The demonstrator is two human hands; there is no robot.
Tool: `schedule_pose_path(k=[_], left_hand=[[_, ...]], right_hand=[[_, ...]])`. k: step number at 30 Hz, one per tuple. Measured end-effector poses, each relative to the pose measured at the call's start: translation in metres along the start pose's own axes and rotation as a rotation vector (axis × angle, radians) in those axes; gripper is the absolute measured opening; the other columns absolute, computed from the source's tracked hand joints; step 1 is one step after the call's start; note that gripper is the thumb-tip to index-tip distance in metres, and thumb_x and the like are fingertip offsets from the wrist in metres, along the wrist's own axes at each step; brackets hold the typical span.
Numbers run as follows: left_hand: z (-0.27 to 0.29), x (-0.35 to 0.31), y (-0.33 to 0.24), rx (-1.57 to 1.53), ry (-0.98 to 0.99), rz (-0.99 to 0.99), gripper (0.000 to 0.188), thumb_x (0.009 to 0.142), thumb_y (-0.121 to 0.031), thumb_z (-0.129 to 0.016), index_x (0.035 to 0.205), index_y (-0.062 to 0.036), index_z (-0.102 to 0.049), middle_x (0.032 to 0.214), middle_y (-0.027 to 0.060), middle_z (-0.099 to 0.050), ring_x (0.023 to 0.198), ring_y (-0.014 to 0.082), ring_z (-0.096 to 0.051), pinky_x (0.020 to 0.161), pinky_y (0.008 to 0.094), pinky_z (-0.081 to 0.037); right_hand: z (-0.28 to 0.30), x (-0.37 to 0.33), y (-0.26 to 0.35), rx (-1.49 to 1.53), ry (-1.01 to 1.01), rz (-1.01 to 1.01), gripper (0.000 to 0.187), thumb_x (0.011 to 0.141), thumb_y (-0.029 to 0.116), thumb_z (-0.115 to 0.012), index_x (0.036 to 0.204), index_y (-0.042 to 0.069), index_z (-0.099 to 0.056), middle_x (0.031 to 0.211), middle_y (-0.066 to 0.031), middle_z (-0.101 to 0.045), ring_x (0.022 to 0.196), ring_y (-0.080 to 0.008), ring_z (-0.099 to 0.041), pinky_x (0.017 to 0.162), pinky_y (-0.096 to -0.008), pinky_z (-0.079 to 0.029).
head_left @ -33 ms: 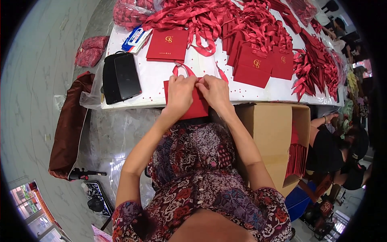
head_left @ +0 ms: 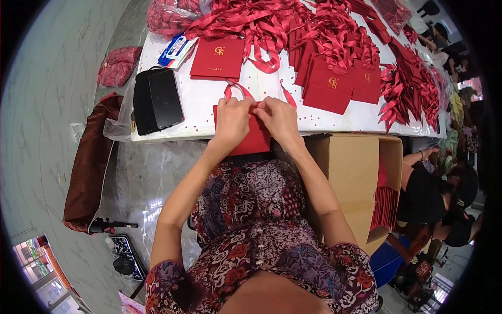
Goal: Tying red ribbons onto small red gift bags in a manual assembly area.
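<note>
A small red paper bag (head_left: 253,140) lies at the table's front edge, partly hanging over it. My left hand (head_left: 232,119) is closed at the bag's upper edge, its fingers pinching a red ribbon (head_left: 239,89) that loops up onto the table. Close beside it, my right hand (head_left: 278,118) pinches the ribbon too, thumb and fingertips together. Between the two hands a bit of red shows; the fingers hide the rest of it. Beyond them lies a flat red bag (head_left: 217,58) with gold print.
On the white-covered table, a black phone (head_left: 166,98) and a blue-and-white packet (head_left: 177,51) lie left. Finished-looking red bags with ribbons (head_left: 334,86) pile up at right and behind. A cardboard box (head_left: 353,172) holding red bags stands below the table edge at right. Other people sit far right.
My fingers have shifted very slightly at the ribbon, and the bag has moved a touch. Everything else stays the same.
</note>
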State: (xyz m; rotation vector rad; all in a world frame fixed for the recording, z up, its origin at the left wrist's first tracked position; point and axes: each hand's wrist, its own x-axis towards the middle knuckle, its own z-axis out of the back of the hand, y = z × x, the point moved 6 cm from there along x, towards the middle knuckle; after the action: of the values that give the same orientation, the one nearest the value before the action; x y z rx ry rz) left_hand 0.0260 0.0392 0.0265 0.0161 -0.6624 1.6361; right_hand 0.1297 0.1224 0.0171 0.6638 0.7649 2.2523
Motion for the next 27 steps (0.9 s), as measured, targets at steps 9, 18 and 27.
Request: schedule_pose_path(k=[9, 18, 27], left_hand=[[0.018, 0.008, 0.016, -0.244, 0.151, 0.08, 0.025, 0.076, -0.003, -0.07, 0.099, -0.0077, -0.06, 0.09, 0.0098, -0.069, 0.089, 0.0297, -0.063, 0.087, 0.0407, -0.039], [0.033, 0.01, -0.006, -0.076, 0.11, -0.234, 0.022, 0.076, 0.003, -0.058, 0.096, -0.0057, -0.062, 0.086, 0.0095, -0.062, 0.085, 0.0286, -0.057, 0.085, 0.0399, -0.04], [0.039, 0.01, 0.004, -0.092, 0.08, -0.184, 0.016, 0.081, -0.008, -0.069, 0.096, -0.0071, -0.065, 0.089, 0.0084, -0.063, 0.089, 0.0252, -0.059, 0.086, 0.0387, -0.039]], right_hand=[[0.008, 0.007, -0.006, 0.337, 0.009, -0.062, 0.014, 0.086, 0.014, -0.074, 0.087, 0.001, -0.069, 0.065, -0.0007, -0.062, 0.058, -0.0056, -0.055, 0.053, -0.0241, -0.043], [-0.012, 0.03, -0.034, 0.582, 0.598, -0.235, 0.02, 0.089, 0.018, -0.071, 0.092, -0.001, -0.076, 0.069, 0.0008, -0.066, 0.061, -0.0043, -0.053, 0.055, -0.0249, -0.043], [-0.04, 0.041, -0.036, 0.557, 0.417, -0.331, 0.019, 0.084, 0.019, -0.072, 0.082, 0.0, -0.074, 0.064, 0.0012, -0.066, 0.057, -0.0048, -0.056, 0.053, -0.0241, -0.043]])
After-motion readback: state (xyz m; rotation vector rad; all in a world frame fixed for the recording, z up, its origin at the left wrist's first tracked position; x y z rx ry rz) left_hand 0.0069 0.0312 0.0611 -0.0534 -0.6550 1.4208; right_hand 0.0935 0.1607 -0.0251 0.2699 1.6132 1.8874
